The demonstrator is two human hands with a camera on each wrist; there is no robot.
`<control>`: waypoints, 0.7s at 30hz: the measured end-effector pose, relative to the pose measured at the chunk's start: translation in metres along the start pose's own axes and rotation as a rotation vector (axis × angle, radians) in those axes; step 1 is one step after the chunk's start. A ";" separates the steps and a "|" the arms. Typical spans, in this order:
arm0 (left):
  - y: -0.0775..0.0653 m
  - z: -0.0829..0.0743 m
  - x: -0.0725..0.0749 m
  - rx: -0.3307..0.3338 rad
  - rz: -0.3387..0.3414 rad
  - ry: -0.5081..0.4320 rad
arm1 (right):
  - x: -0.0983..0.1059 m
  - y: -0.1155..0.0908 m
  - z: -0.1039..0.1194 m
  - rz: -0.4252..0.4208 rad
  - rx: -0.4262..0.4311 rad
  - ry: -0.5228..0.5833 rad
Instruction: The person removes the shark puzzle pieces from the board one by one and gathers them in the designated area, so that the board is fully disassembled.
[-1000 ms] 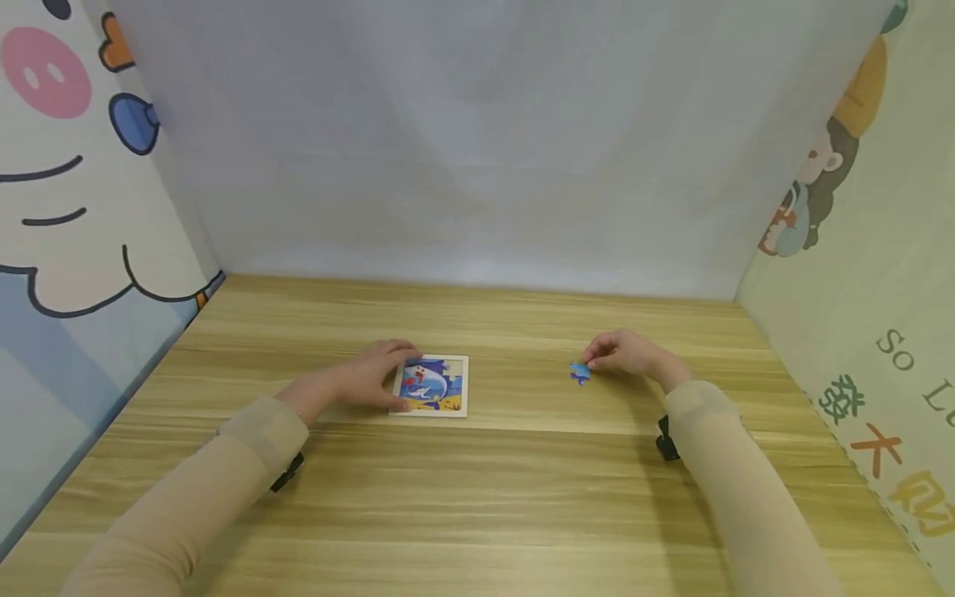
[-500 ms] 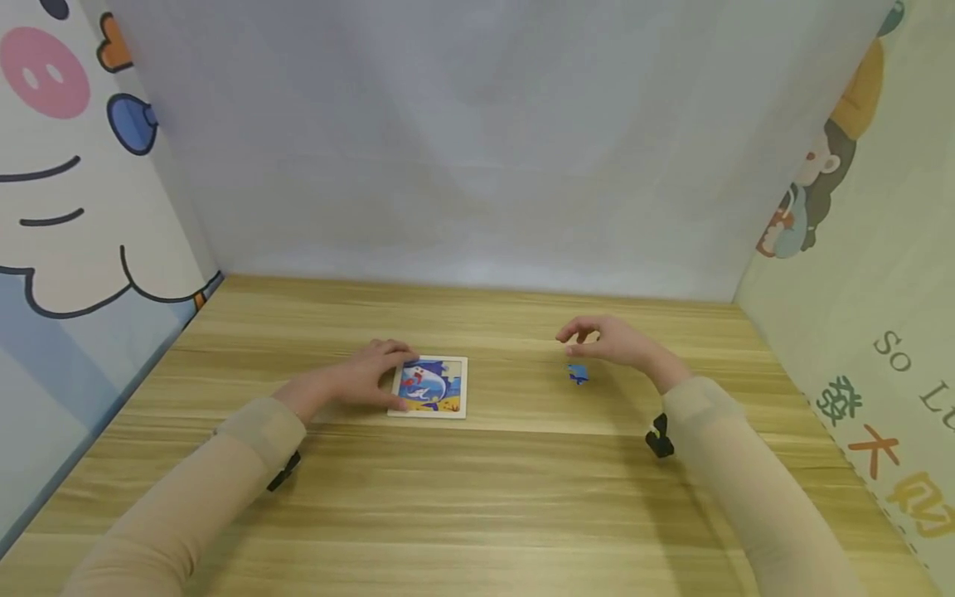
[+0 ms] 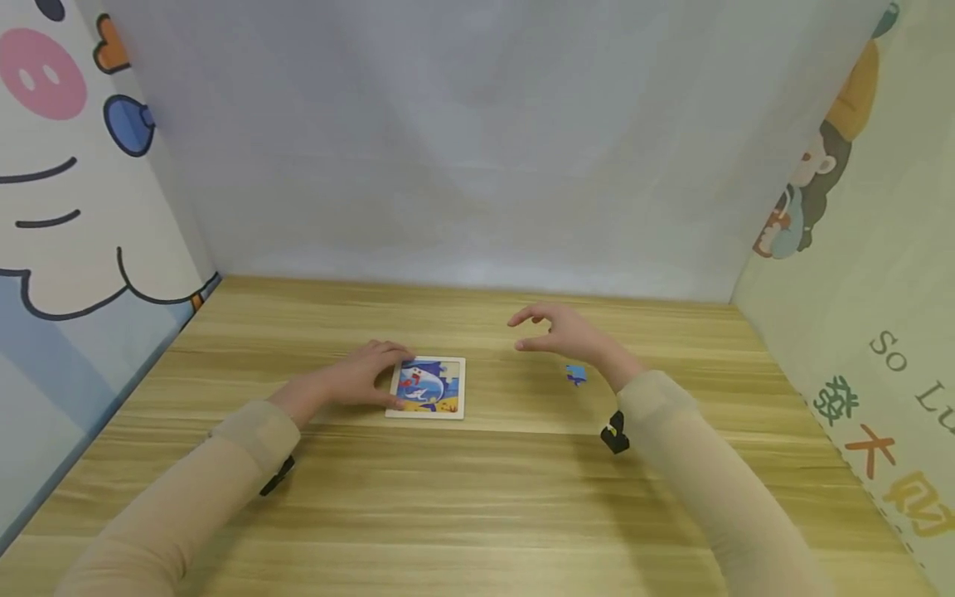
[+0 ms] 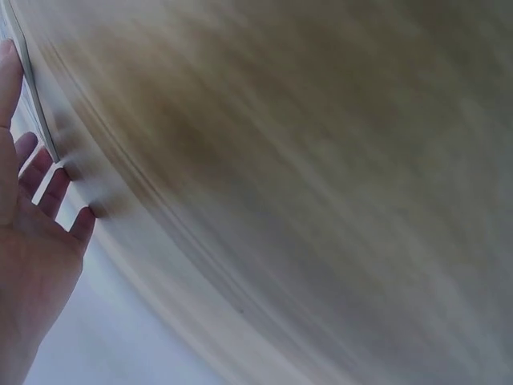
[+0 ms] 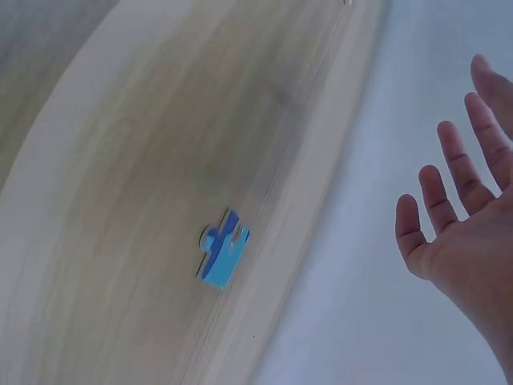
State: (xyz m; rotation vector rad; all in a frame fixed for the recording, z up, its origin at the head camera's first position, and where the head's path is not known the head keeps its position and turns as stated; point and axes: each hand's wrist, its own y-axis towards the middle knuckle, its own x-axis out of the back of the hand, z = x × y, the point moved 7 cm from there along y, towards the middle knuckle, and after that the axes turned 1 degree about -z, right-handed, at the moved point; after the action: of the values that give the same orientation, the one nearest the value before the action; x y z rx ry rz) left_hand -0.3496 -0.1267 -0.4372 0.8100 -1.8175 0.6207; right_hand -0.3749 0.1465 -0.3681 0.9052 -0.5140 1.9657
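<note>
In the head view, my left hand [image 3: 358, 377] spans the left side of a small white-framed jigsaw puzzle [image 3: 460, 406], thumb at its near edge and fingers at its far edge. The picture shows a blue-and-white sea animal, and bare beige shows in its upper right corner. My right hand [image 3: 565, 333] hovers over the table, thumb and fingers spread apart with nothing between them. A loose blue puzzle piece [image 3: 575, 374] lies on the table just below that hand. The right wrist view shows this piece [image 5: 227, 257] flat on the wood, away from the fingers.
The wood-grain table [image 3: 477, 497] reaches back to a pale grey curtain [image 3: 477, 166]. Printed cartoon sheets stand on the left [image 3: 60, 191] and right [image 3: 843, 290]. Black wrist cameras sit under both sleeves.
My right hand has let go of the loose puzzle piece, lifted, and moved left toward the puzzle. The piece stays on the table. My left hand stays at the frame.
</note>
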 end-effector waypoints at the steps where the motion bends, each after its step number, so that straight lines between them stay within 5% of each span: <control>1: 0.000 0.000 0.000 -0.001 -0.001 0.001 | -0.003 0.003 0.002 0.002 0.005 0.004; 13: -0.003 -0.001 0.002 -0.001 -0.035 0.045 | -0.042 0.039 0.019 0.011 0.079 0.016; 21: -0.002 0.001 0.001 0.022 -0.029 0.060 | -0.074 0.054 0.026 0.102 0.123 -0.039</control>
State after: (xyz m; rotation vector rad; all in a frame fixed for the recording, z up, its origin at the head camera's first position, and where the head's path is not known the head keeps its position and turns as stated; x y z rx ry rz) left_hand -0.3488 -0.1287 -0.4365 0.8230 -1.7439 0.6408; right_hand -0.3852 0.0603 -0.4077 1.0136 -0.4738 2.0935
